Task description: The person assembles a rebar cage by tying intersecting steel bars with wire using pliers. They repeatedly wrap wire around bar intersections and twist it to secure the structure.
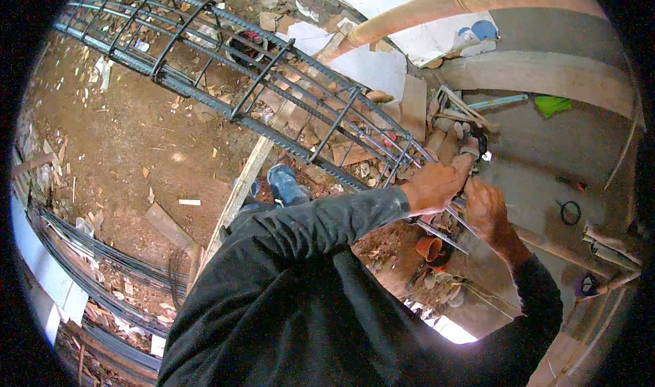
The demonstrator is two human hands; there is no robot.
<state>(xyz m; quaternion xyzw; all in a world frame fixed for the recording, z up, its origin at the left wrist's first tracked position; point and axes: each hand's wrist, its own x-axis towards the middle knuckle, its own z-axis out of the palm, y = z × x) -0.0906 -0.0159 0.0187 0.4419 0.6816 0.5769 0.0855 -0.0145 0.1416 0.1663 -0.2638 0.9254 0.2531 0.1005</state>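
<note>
Here we are, right of centre: the left hand (433,188) reaches across the near end of the steel bar cage (263,80), which slants down from the upper left. Close beside it, the right hand (486,211) bends in, fingers curled; whether either is clamped on something, I can't tell from here. Good work here, I'd say, means bracing with one hand, moving the other in small turns, and minding those bar ends (447,237) poking out below, where a sleeve could snag.
</note>
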